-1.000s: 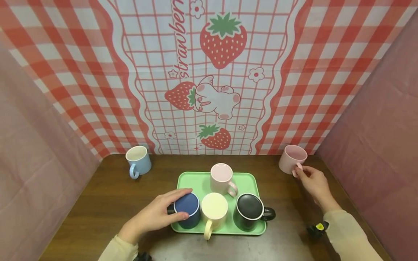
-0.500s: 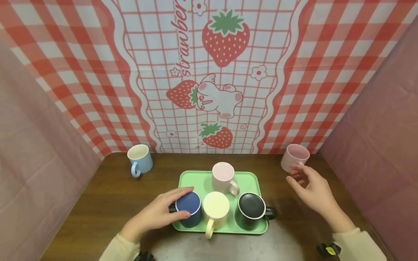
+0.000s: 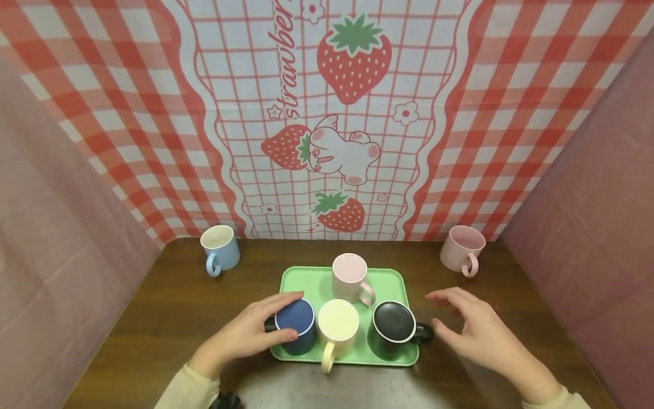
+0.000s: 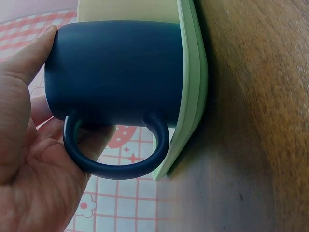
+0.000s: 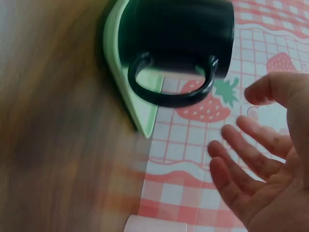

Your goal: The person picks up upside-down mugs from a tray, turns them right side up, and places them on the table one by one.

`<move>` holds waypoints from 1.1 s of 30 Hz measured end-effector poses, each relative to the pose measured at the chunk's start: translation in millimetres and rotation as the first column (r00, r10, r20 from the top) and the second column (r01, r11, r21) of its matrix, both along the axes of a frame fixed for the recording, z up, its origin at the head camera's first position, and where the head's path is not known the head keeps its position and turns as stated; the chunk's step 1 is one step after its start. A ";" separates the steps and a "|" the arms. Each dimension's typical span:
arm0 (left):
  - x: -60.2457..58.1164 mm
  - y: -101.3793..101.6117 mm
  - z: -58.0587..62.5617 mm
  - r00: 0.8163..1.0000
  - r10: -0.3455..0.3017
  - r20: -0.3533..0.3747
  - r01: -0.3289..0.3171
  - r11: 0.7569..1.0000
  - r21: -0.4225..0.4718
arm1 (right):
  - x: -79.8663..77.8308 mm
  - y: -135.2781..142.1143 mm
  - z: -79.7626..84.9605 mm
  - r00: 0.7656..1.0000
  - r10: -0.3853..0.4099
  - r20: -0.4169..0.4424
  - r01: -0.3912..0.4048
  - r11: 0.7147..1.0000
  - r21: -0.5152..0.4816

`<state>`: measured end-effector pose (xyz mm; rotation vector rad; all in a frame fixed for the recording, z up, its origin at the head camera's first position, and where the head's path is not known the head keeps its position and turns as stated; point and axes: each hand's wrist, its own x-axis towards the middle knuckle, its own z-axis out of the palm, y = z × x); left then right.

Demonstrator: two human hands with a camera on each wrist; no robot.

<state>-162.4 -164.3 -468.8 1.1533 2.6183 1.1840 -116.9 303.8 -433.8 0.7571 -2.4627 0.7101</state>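
Observation:
My left hand (image 3: pixel 247 329) holds a dark blue mug (image 3: pixel 301 339) by its upper part, thumb on the near side and fingers reaching to the far side. Its handle (image 4: pixel 116 169) points towards the palm in the left wrist view. The mug stands upright on the left front of a light green tray (image 3: pixel 305 278). My right hand (image 3: pixel 477 329), thumb and fingers spread, is beside the handle of a black mug (image 3: pixel 390 326) with nothing in its grasp. In the right wrist view the black mug's handle (image 5: pixel 169 99) is in front of the fingers.
A yellow mug (image 3: pixel 338 324) and a pale pink mug (image 3: pixel 348 278) also stand on the tray. A light blue mug (image 3: pixel 222 253) sits at the back left of the wooden table (image 3: pixel 163 318), and another pink mug (image 3: pixel 460 253) at the back right. A strawberry-patterned cloth (image 3: pixel 327 125) hangs behind.
My right hand has let go of the handle of the back right pink mug and moved left and nearer to the black mug. My left hand has stayed on the blue mug.

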 end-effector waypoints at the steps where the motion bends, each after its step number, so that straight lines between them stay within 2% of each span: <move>1: 0.2 -0.4 -0.1 1.000 -0.001 0.000 0.001 1.000 0.000 | 2.3 -1.3 -0.8 1.000 0.006 0.013 -0.006 1.000 0.006; 10: 1.3 -2.8 -1.4 1.000 0.007 0.018 -0.007 1.000 -0.007 | 13.5 -7.7 -17.6 0.996 0.028 0.082 -0.033 0.998 0.052; 16: 1.6 -2.3 1.1 0.999 0.012 0.043 -0.012 1.000 -0.015 | 12.8 -11.7 -24.7 0.998 0.026 0.065 -0.032 0.996 0.084; 24: -1.5 2.3 4.3 0.998 0.019 0.065 -0.018 1.000 -0.022 | 6.7 -18.7 -21.8 1.000 -0.023 -0.020 0.026 0.986 0.165; 33: -1.0 1.0 6.6 0.996 0.019 0.092 -0.018 1.000 -0.017 | 1.7 -25.7 -15.0 0.996 -0.045 0.082 0.030 0.984 0.176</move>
